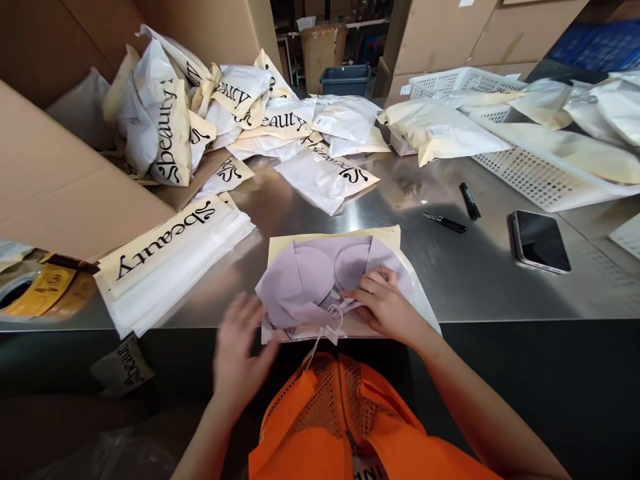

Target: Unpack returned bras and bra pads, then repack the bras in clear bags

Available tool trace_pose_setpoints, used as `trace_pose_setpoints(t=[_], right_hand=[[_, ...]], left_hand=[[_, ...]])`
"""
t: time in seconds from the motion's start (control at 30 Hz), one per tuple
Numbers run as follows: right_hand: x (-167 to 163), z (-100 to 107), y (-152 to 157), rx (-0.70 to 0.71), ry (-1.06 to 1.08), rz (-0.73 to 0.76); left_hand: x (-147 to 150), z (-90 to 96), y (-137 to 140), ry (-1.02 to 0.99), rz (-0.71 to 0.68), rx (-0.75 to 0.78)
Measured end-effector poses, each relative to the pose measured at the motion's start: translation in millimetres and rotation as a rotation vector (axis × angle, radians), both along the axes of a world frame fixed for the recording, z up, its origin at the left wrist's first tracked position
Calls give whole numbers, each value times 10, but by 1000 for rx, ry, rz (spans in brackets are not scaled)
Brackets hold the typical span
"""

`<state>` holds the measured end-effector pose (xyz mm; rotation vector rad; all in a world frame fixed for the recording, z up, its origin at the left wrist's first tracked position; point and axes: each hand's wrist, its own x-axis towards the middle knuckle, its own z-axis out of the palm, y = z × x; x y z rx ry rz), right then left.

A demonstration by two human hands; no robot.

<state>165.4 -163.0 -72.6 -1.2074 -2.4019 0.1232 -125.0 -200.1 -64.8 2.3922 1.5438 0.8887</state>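
Observation:
A lilac bra (305,277) lies cups up on a pale plastic bag (417,290) at the table's front edge. A white hang tag (330,333) on a string dangles at its lower middle. My right hand (387,303) has its fingers curled on the bra's right side, pinching the fabric near the inner edge of that cup. My left hand (243,350) is beside the bra's left end, fingers spread and slightly blurred, with nothing in it.
A stack of flat printed bags (175,257) lies to the left. Filled bags (280,120) spill from a cardboard box (75,180). Rightward are a phone (540,241), a black marker (470,200), small snips (446,222) and white baskets (535,177) with bags.

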Motion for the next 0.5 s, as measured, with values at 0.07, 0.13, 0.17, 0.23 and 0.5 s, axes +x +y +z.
trace_pose_setpoints(t=[0.07,0.13,0.17,0.23,0.5], right_hand=[[51,50,-29,-30,92,-17],[176,90,-90,-2,169,-58],[253,100,-127,29,198,-88],[408,103,-206,111,223,-179],[392,226,-240,241,536,-162]], left_hand=[[270,-43,164,182,-196,33],[505,-53,354,302,-379,28],[574,-37,432,285,-427,10],[594,29,535,89,-406,-61],[316,185,520,-788,35,-459]])
